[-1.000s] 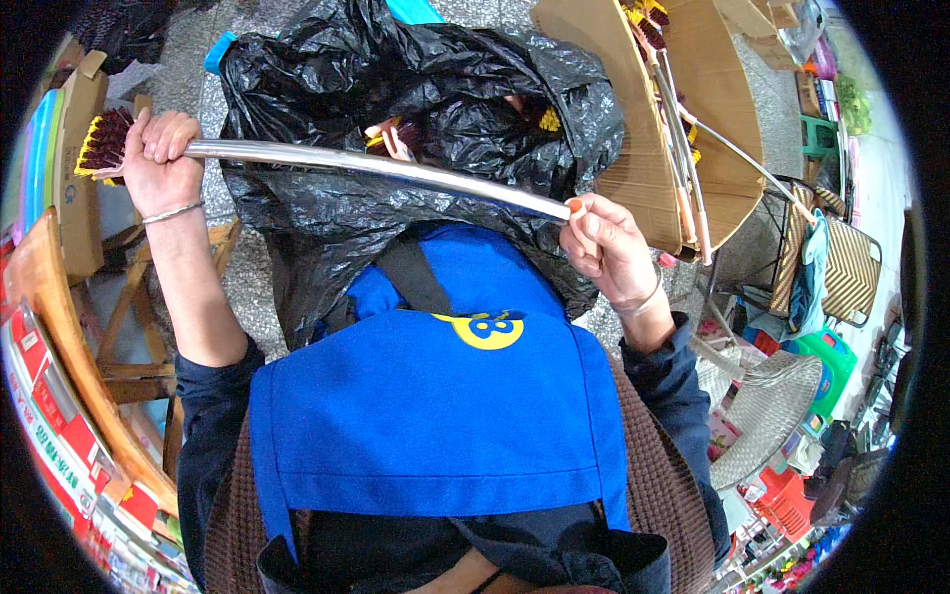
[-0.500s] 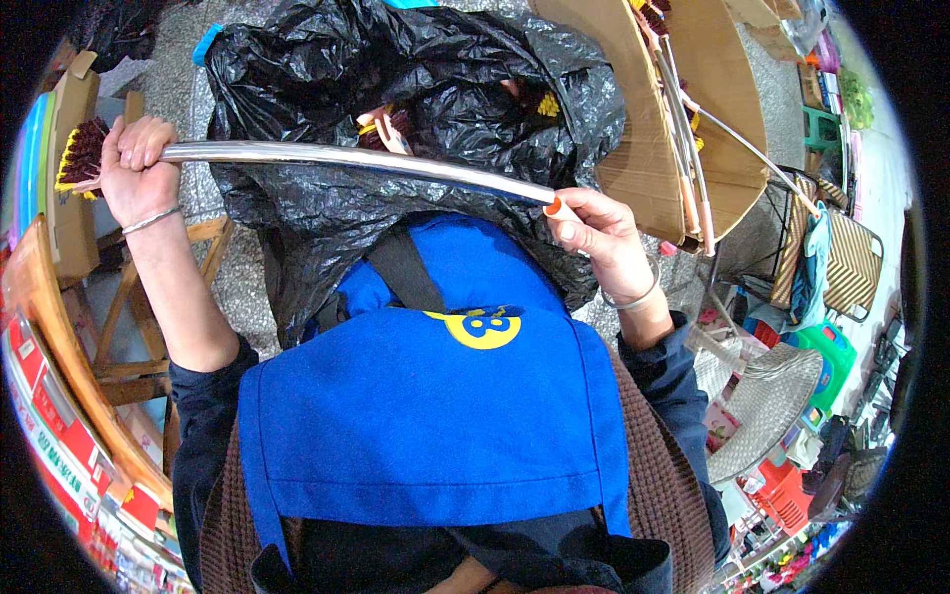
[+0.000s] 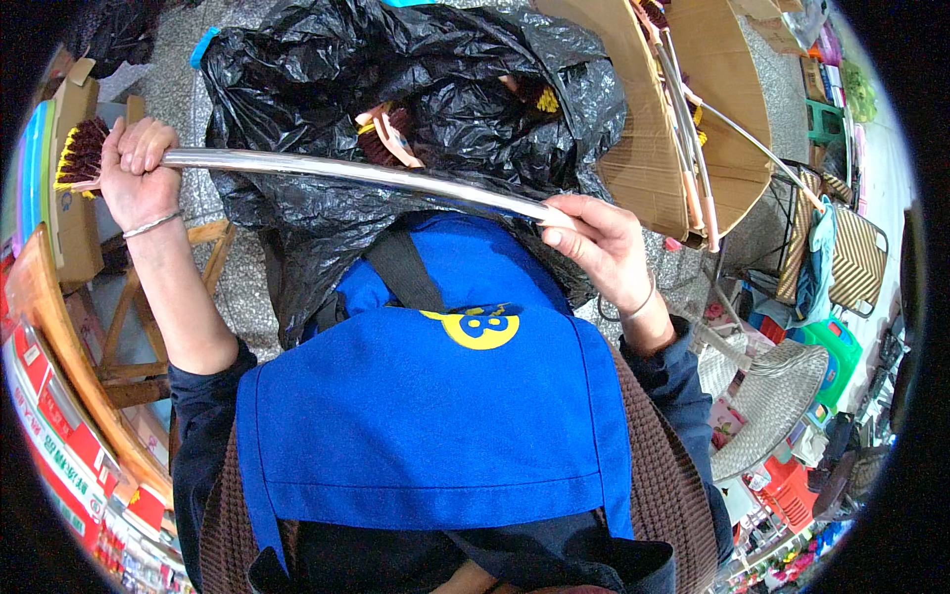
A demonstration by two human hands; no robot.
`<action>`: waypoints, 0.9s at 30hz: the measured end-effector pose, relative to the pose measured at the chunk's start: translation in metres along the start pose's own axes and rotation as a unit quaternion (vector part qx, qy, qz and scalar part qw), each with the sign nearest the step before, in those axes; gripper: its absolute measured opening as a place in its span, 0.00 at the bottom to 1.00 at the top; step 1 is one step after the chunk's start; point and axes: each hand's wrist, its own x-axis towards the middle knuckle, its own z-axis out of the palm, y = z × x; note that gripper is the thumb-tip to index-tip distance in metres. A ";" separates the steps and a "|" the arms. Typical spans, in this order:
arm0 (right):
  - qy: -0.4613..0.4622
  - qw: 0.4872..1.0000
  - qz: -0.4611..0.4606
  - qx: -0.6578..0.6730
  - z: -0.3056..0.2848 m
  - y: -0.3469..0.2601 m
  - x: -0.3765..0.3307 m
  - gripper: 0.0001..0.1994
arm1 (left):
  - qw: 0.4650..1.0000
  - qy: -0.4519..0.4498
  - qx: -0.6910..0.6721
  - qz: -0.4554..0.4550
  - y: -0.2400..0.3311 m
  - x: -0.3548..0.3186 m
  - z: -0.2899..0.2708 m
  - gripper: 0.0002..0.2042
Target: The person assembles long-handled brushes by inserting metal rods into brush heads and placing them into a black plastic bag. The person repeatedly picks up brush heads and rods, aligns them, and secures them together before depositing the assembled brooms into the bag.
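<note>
A long-handled brush with dark red and yellow bristles lies across in front of me, its shiny metal pole sloping slightly down to the right. My left hand is wrapped round it just beside the brush head. At the far end of the pole, the thumb and fingers of my right hand are closed, covering the tip. No orange piece shows there now. Under the pole spreads a crumpled black plastic bag, with pink, red and yellow brush heads inside it. I wear a blue apron.
An open cardboard box at the upper right holds several more metal poles. Beyond it stand a striped folding chair and a woven seat. On the left are a wooden edge and a wooden stool frame.
The orange tube end that showed in my right fingers is out of sight. My right hand has shifted slightly right and down, fingers now round the pole's tip. My left hand is nearly still.
</note>
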 end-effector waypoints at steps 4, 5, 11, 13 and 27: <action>0.008 0.988 -0.076 -0.138 0.001 -0.008 0.000 0.14 | 1.000 -0.024 -0.015 -0.009 -0.005 0.000 0.003 0.17; 0.008 0.987 -0.076 -0.141 0.002 -0.008 0.001 0.14 | 1.000 -0.019 0.002 -0.004 -0.007 0.000 0.004 0.17; -0.024 0.998 -0.023 -0.050 0.004 -0.010 -0.001 0.13 | 0.998 -0.056 0.004 -0.002 -0.015 0.002 0.011 0.17; -0.032 0.999 0.034 0.013 0.004 -0.012 -0.005 0.14 | 0.998 -0.062 -0.001 -0.009 -0.016 0.005 0.013 0.17; -0.085 0.990 0.107 0.032 0.015 0.019 0.000 0.11 | 0.986 -0.158 0.046 -0.004 -0.053 0.025 0.049 0.16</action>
